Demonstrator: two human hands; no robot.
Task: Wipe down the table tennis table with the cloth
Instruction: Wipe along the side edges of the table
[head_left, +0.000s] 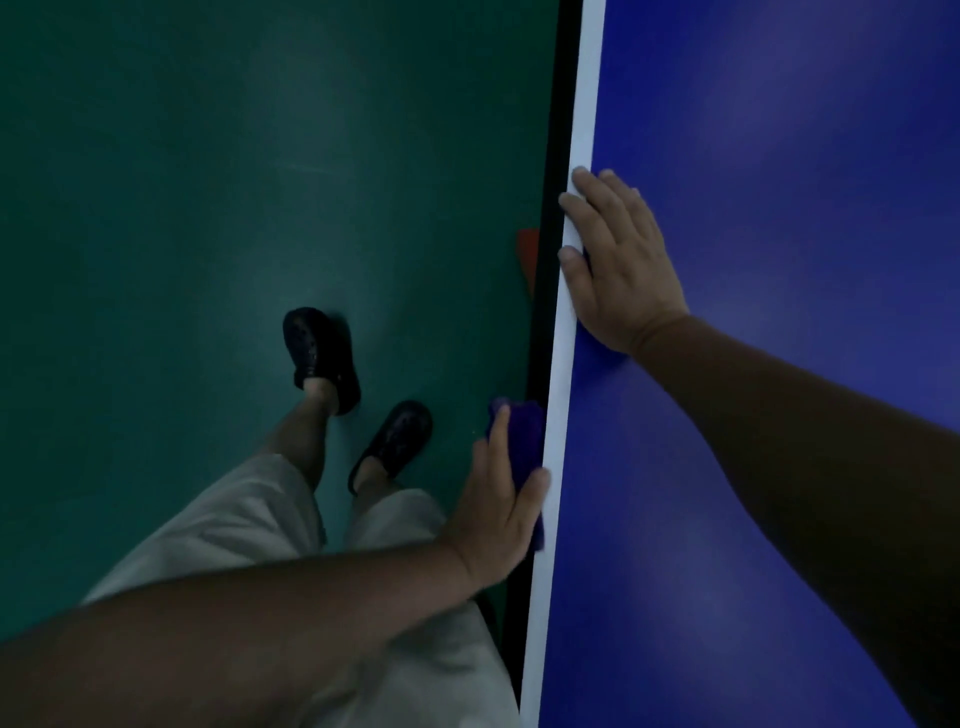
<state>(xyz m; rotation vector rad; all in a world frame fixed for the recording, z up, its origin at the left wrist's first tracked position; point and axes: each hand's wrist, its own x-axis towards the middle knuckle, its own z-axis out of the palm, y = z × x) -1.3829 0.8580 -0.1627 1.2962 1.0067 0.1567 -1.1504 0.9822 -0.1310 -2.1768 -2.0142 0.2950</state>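
Green flooring (182, 208) fills the left, with black clogs (322, 358) at nine o'clock above beige trousers (234, 525). At six o'clock the left hand (498, 512) grasps a purple cloth (522, 441) against the side edge of the blue table tennis table (779, 467). At two o'clock the right hand (618, 265) lies flat and relaxed on the tabletop, fingers across the white line (587, 104).

Dim and underexposed throughout, soft pale sheen patches on the blue counter (779, 130) and the green floor (291, 130), forearms (831, 493) near-black toward the bottom corners, slightly soft overall, white edge line (582, 208) bent by wide-angle distortion.
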